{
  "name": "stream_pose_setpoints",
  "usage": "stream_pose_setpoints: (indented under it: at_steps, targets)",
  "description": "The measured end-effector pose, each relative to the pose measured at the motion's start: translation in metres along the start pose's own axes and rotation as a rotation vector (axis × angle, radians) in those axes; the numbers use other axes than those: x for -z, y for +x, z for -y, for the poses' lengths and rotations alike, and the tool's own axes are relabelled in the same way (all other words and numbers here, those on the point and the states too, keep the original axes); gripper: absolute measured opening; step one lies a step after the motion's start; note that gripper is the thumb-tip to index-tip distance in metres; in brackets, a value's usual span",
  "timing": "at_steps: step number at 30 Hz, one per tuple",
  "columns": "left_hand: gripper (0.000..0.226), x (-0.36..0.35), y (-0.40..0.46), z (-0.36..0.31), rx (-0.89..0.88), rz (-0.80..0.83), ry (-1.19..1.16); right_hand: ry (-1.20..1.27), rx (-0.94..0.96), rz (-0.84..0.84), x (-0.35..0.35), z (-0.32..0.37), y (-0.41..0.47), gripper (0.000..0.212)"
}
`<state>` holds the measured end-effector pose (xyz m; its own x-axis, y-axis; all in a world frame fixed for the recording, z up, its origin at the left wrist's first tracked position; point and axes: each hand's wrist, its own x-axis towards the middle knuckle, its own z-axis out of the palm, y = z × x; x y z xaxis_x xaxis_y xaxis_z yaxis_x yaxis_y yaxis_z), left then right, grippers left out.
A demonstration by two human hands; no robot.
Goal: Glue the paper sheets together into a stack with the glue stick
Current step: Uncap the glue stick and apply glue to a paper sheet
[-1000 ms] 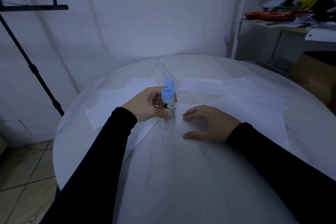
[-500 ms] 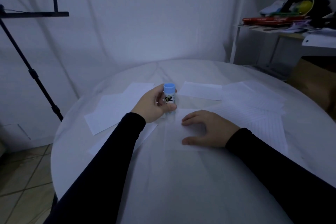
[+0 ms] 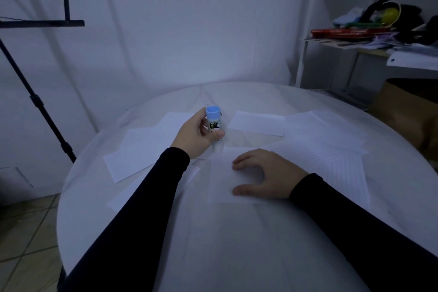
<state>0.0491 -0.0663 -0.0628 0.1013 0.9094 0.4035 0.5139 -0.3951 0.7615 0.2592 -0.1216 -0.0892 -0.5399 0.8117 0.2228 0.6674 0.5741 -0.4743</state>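
Head view: left hand grip wraps the blue-capped white glue stick upright beside the small white paper sheet, which the flat, open right hand pins to the round white tabletop, presumably to stop it sliding.

My left hand hiding the glue stick lower end, label unreadable, shelf clutter cut off at right edge

Left hand grips upright glue stick; right hand flat on paper sheet.
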Motion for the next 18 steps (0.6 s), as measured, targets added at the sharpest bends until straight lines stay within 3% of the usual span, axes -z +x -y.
stream_pose_setpoints:
  at_steps: [5, 7, 11, 14, 18]
  targets:
    - [0.032, 0.015, -0.003, -0.015, -0.048, -0.273, -0.291, -0.061, 0.047, -0.035, -0.002, 0.004, 0.001, 0.068]
    - [0.036, 0.022, -0.009, -0.026, -0.086, -0.265, -0.370, -0.050, 0.057, -0.010, -0.001, 0.006, 0.005, 0.067]
    - [0.043, 0.020, -0.033, -0.039, -0.084, 0.090, -0.458, -0.004, 0.051, -0.055, 0.012, -0.006, 0.002, 0.046]
    - [0.043, 0.008, -0.047, -0.048, -0.056, 0.349, -0.420, -0.031, -0.009, -0.001, 0.017, -0.013, -0.005, 0.045]
    - [0.035, -0.007, -0.055, -0.061, -0.076, 0.491, -0.410, 0.028, 0.044, 0.009, 0.017, -0.007, -0.005, 0.041]
